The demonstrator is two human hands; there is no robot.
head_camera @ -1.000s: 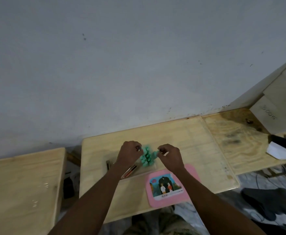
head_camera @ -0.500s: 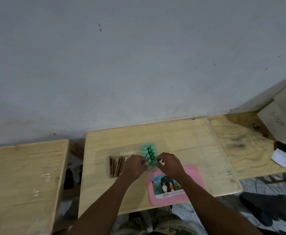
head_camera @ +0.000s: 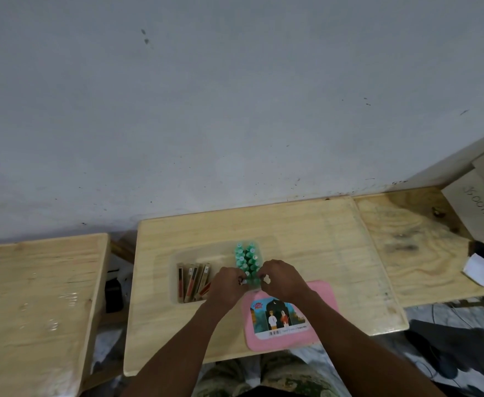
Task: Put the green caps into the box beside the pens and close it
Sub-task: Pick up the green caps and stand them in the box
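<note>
Clear shallow plastic box (head_camera: pixel 223 253) on pale wooden tabletop (head_camera: pixel 306 233): brown pens (head_camera: pixel 192 282) laid at left, cluster of green plastic caps (head_camera: pixel 247 259) at right, its near end pinched by left hand (head_camera: pixel 226 286) and right hand (head_camera: pixel 281 279), each grip curled closed; pink lid (head_camera: pixel 321 293) beside.

Bare forearms (head_camera: pixel 183 348), no sleeves; camouflage-patterned trousers (head_camera: pixel 263 376) at the lap

Caps (head_camera: pixel 247 259): stand in the clear box (head_camera: pixel 224 253), just beyond the pinching fingertips of both hands.
Pens (head_camera: pixel 192 281): lie in the same box, just left of the left hand (head_camera: pixel 227 285).
Lid (head_camera: pixel 286 316): lies on the table (head_camera: pixel 306 233), under the right hand (head_camera: pixel 281 279) and wrist, nearer the person.
</note>
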